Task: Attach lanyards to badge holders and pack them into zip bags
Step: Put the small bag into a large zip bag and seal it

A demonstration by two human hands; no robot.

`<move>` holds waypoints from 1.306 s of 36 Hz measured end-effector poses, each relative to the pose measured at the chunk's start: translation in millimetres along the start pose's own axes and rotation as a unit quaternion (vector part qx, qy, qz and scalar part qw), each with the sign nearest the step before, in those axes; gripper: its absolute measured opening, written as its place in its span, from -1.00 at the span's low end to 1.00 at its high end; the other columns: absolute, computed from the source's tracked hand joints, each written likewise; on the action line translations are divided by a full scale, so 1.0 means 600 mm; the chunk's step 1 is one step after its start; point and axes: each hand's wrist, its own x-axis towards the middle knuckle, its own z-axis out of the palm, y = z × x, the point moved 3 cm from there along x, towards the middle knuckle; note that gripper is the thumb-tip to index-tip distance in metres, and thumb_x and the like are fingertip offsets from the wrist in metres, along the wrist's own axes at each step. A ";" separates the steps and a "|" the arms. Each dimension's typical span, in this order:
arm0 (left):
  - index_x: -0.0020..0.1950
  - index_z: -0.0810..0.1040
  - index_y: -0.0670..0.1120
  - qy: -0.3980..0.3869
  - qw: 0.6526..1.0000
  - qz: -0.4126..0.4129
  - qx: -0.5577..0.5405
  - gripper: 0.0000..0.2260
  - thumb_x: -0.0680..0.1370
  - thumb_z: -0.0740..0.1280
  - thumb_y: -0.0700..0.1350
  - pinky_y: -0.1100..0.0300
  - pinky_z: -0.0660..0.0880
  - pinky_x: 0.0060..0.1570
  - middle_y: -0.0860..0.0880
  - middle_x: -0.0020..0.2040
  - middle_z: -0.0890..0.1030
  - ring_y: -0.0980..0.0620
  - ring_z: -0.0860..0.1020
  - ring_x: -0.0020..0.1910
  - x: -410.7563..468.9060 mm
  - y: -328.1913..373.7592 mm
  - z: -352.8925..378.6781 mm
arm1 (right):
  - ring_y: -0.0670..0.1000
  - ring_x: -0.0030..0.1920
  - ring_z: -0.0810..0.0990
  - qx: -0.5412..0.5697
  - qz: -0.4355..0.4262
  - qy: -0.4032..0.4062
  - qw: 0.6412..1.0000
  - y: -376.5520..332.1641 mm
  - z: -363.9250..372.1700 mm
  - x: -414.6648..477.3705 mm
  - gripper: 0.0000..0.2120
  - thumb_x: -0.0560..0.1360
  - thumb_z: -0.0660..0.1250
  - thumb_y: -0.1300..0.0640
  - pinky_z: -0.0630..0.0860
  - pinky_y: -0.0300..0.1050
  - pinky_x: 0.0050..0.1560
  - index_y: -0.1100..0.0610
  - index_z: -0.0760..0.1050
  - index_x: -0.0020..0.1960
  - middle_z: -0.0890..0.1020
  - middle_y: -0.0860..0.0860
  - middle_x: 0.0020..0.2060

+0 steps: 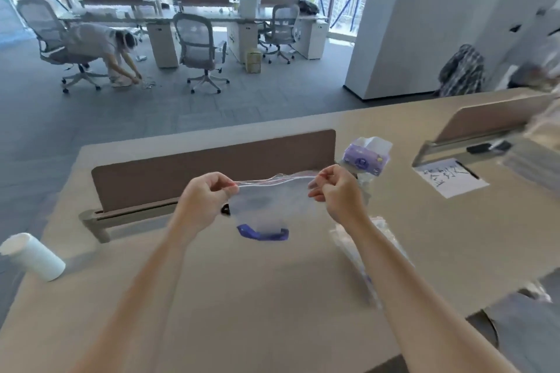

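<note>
Two grips — left hand (203,200), right hand (336,191) — pinch zip bag (269,203) corners; seal horizontal.

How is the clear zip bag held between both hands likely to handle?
Probably floppy: the zip bag sags below its top strip, pinched between the left hand and right hand. Likely light, as two pinches carry it. The blue lanyard inside may slide about.
</note>
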 end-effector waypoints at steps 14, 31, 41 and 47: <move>-0.13 0.62 -0.23 -0.171 0.984 0.046 0.008 -0.93 0.53 0.43 -0.24 0.23 0.40 -0.34 -0.05 -0.36 0.55 0.04 0.44 -0.40 -0.054 0.117 0.238 | -0.04 -0.51 0.56 -0.023 0.074 0.165 0.983 0.043 -0.273 -0.132 -0.78 0.61 0.19 0.37 0.49 -0.24 -0.43 0.12 0.37 -0.14 0.59 0.14 -0.33; -0.14 0.57 -0.26 -0.306 0.949 -0.060 0.047 -0.92 0.55 0.36 -0.36 0.21 0.58 -0.32 -0.06 -0.33 0.66 0.04 0.56 -0.41 -0.021 0.068 0.534 | -0.18 -0.63 0.41 -0.114 0.124 0.106 0.980 0.229 -0.472 -0.029 -0.89 0.60 0.16 0.40 0.38 -0.36 -0.52 0.26 0.39 -0.07 0.56 0.16 -0.33; -0.14 0.48 -0.20 -0.187 0.956 -0.206 0.094 -0.87 0.58 0.30 -0.36 0.25 0.46 -0.47 -0.12 -0.31 0.60 0.10 0.48 -0.52 0.091 -0.045 0.687 | -0.01 -0.48 0.56 -0.178 0.178 -0.033 0.967 0.441 -0.473 0.210 -0.86 0.54 0.24 0.24 0.52 -0.13 -0.31 0.07 0.42 -0.17 0.66 0.00 -0.37; -0.16 0.58 -0.19 -0.110 0.955 -0.227 0.159 -0.89 0.56 0.34 -0.26 0.35 0.38 -0.50 0.00 -0.40 0.58 0.10 0.45 -0.51 0.144 -0.096 0.735 | 0.03 -0.42 0.65 -0.191 0.205 -0.070 0.957 0.526 -0.445 0.291 -0.84 0.53 0.24 0.24 0.54 -0.08 -0.31 0.07 0.44 -0.21 0.67 0.05 -0.30</move>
